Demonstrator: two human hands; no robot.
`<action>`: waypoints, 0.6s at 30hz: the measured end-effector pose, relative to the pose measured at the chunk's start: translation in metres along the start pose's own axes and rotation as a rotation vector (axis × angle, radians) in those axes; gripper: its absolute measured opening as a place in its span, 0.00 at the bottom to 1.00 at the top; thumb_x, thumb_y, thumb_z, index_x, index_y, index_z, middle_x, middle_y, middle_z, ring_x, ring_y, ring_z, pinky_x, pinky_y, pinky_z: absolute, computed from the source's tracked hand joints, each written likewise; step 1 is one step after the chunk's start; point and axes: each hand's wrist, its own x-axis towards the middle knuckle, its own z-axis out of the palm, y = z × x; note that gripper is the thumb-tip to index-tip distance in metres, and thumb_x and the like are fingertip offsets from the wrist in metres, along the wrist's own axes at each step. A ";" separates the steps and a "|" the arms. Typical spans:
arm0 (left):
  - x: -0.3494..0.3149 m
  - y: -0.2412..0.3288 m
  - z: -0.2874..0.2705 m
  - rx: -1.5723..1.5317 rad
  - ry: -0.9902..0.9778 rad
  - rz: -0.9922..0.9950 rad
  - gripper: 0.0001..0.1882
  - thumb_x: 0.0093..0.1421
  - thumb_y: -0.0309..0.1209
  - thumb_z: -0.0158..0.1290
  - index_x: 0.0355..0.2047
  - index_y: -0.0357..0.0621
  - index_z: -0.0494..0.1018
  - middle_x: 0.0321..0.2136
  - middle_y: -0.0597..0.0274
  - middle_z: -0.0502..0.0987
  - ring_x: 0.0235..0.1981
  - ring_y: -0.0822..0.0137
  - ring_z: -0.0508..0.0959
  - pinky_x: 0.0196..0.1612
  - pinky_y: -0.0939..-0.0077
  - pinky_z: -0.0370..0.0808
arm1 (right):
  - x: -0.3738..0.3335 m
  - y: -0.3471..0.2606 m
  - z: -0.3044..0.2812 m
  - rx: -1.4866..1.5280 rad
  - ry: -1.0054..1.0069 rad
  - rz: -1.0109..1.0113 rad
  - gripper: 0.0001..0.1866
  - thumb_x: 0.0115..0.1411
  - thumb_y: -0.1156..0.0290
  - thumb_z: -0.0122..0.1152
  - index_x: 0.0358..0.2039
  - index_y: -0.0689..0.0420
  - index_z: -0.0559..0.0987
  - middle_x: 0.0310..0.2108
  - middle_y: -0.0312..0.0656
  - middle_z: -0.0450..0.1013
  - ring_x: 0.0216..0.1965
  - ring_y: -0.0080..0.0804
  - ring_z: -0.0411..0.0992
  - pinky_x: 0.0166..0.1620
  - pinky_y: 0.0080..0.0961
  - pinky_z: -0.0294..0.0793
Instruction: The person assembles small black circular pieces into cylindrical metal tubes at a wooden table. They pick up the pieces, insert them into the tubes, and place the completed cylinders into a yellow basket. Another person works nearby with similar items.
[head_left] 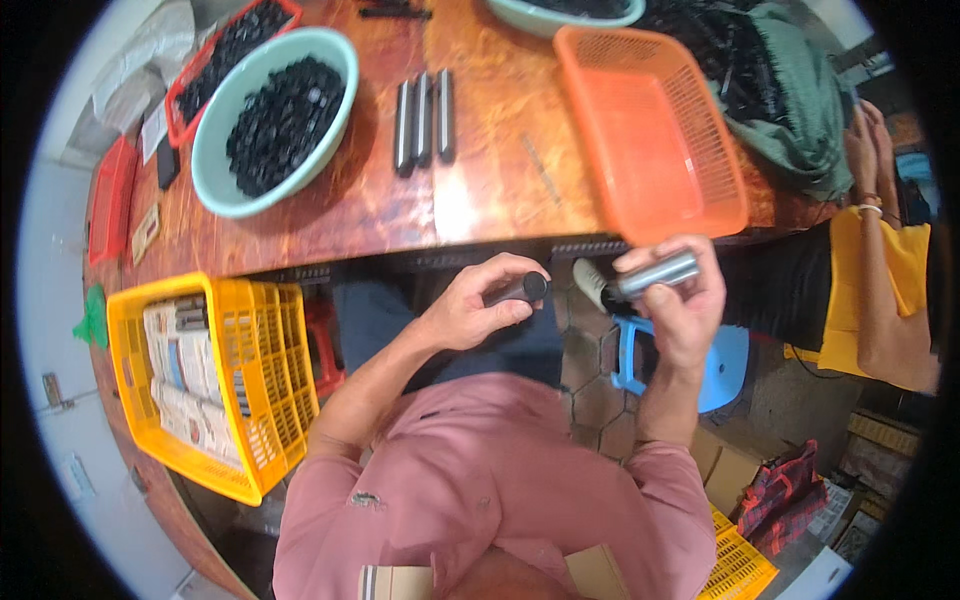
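Curled round a dark tube, my left hand point(478, 302) is closed; the black round end point(535, 287) of that tube faces up. To its right, my right hand point(688, 305) grips a shiny silver tube point(662, 273) with a dark end, thumb and fingers around it. The two tubes are apart, both held in front of the table's near edge. On the table beyond, three silver-and-black tubes point(424, 118) lie side by side. The fingers partly hide both held tubes.
A pale green bowl point(205, 165) of small black parts stands far left. At far right is an orange basket point(650, 150). A yellow crate point(262, 400) lined with newspaper sits at left. Right, a person's arm point(880, 250) shows near a blue stool point(725, 370).
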 end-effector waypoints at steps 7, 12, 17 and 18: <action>-0.068 -0.015 -0.025 -0.156 0.076 -0.078 0.22 0.67 0.32 0.57 0.59 0.37 0.71 0.43 0.58 0.78 0.41 0.72 0.77 0.46 0.76 0.75 | 0.006 0.047 0.087 0.103 -0.260 0.148 0.20 0.63 0.82 0.62 0.53 0.62 0.67 0.47 0.52 0.76 0.48 0.34 0.78 0.52 0.29 0.79; -0.083 -0.017 -0.031 -0.239 0.147 -0.051 0.22 0.67 0.28 0.57 0.60 0.36 0.71 0.40 0.62 0.79 0.38 0.77 0.75 0.42 0.80 0.74 | 0.019 0.050 0.106 -0.022 -0.376 0.223 0.20 0.63 0.81 0.63 0.53 0.62 0.67 0.48 0.50 0.76 0.49 0.33 0.77 0.52 0.29 0.78; -0.087 -0.017 -0.034 -0.179 0.183 -0.035 0.23 0.68 0.32 0.57 0.60 0.36 0.71 0.35 0.65 0.79 0.32 0.78 0.73 0.38 0.81 0.73 | 0.025 0.050 0.119 -0.093 -0.445 0.228 0.19 0.63 0.82 0.62 0.52 0.62 0.67 0.48 0.50 0.76 0.48 0.32 0.77 0.51 0.29 0.78; -0.088 -0.015 -0.035 -0.179 0.186 -0.046 0.23 0.69 0.33 0.57 0.60 0.36 0.70 0.35 0.66 0.80 0.32 0.78 0.73 0.38 0.81 0.73 | 0.025 0.050 0.121 -0.102 -0.449 0.235 0.19 0.63 0.82 0.62 0.52 0.62 0.67 0.48 0.50 0.76 0.48 0.32 0.77 0.51 0.29 0.78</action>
